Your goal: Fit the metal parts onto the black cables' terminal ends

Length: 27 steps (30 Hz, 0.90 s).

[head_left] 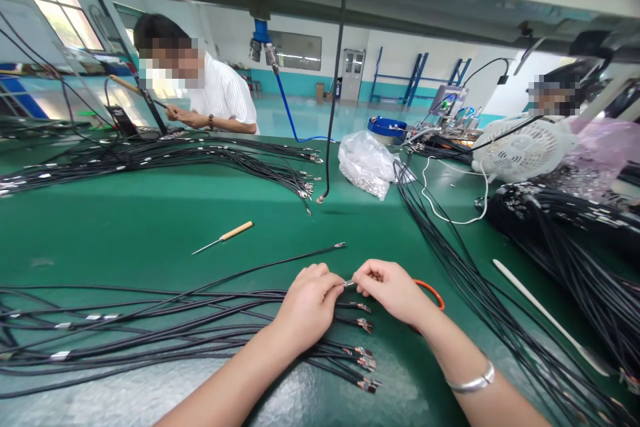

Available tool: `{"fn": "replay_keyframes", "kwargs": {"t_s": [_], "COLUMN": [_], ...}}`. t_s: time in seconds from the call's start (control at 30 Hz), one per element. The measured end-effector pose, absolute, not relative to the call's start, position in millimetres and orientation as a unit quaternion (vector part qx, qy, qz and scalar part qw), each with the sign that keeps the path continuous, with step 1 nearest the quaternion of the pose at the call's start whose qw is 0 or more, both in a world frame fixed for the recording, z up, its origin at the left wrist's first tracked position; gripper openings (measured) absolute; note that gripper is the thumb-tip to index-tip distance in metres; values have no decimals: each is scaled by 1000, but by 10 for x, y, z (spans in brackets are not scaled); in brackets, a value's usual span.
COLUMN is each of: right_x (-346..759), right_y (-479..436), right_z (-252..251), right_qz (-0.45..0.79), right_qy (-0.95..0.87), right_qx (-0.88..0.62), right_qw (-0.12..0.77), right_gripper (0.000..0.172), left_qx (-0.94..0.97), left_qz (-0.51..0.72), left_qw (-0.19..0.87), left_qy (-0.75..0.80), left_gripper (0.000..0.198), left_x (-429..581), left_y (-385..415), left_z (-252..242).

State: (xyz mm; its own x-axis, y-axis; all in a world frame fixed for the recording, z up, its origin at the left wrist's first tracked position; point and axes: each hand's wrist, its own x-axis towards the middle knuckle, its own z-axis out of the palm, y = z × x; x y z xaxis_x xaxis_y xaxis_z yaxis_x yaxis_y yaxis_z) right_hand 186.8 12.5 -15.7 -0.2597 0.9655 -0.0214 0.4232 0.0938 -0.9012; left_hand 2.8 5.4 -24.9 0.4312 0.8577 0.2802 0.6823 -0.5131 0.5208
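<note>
My left hand [307, 303] is closed in a pinch on the end of a black cable, by its small metal connector [349, 283]. From the right, my right hand [387, 287] has its fingertips pressed together at the connector's other end. The connector shows in the short gap between the two hands. Under my left hand and forearm lies a bundle of black cables [200, 320] with white labels. Their metal connector ends [367, 363] fan out below my hands. One cable end [340, 245] lies just beyond my left hand.
A wooden-handled awl [237, 231] lies ahead. Further back are more cables [225, 159], a plastic bag of small parts [367, 163] and a hanging black cable [330, 113]. On the right are a white fan [523, 150], a white stick [545, 310] and cable piles. Two people work opposite.
</note>
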Motion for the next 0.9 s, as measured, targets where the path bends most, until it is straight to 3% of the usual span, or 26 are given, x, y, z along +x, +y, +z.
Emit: {"fn": "replay_keyframes", "kwargs": {"t_s": [0.17, 0.37, 0.47, 0.67, 0.9], "right_x": [1966, 1784, 1645, 1686, 1798], "right_y": [337, 793, 949, 595, 55], "right_z": [-206, -262, -269, -33, 165], "right_qz": [434, 419, 440, 429, 415], "right_qy": [-613, -623, -615, -642, -670], "right_qx": [-542, -567, -562, -489, -420], "right_qw": [377, 338, 334, 406, 450], "right_gripper": [26, 19, 14, 25, 14], "left_qx": [850, 854, 847, 772, 802], "left_qz": [223, 239, 280, 449, 431], "left_qw": [159, 164, 152, 37, 145], "left_qy": [450, 433, 426, 448, 387], "left_gripper": [21, 23, 28, 33, 25], "left_x": [28, -13, -56, -180, -53], "left_y": [16, 30, 51, 144, 84], "left_z": [-246, -301, -334, -172, -119]}}
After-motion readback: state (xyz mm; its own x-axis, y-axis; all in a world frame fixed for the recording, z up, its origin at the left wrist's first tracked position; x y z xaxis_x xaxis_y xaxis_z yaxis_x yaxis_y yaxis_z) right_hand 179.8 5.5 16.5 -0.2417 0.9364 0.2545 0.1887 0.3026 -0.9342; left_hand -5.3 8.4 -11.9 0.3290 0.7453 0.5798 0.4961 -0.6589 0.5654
